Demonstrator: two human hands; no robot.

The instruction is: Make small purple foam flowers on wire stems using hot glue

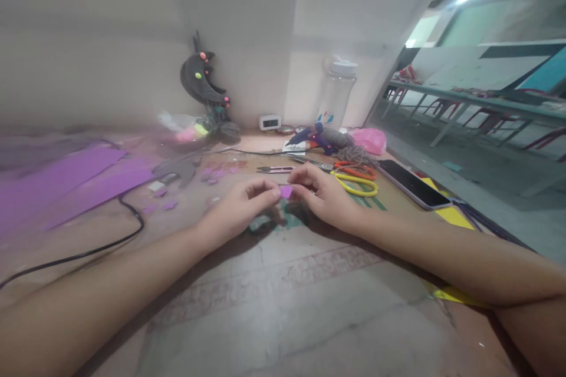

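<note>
My left hand [241,205] and my right hand [322,192] meet at the middle of the table. Both pinch a small purple foam piece [286,191] between their fingertips, just above the tabletop. Both forearms rest on the table. A dark greenish object [262,224] lies under my left hand. Small purple foam cut-outs [164,199] lie scattered to the left.
Purple foam sheets [66,182] and a black cable [128,218] lie at the left. Behind the hands are snips [274,169], orange and yellow scissors [356,179], a blue glue gun [312,136], twine, a phone [413,184], a water bottle [336,94], a small clock [269,122] and a black crescent figure [201,79].
</note>
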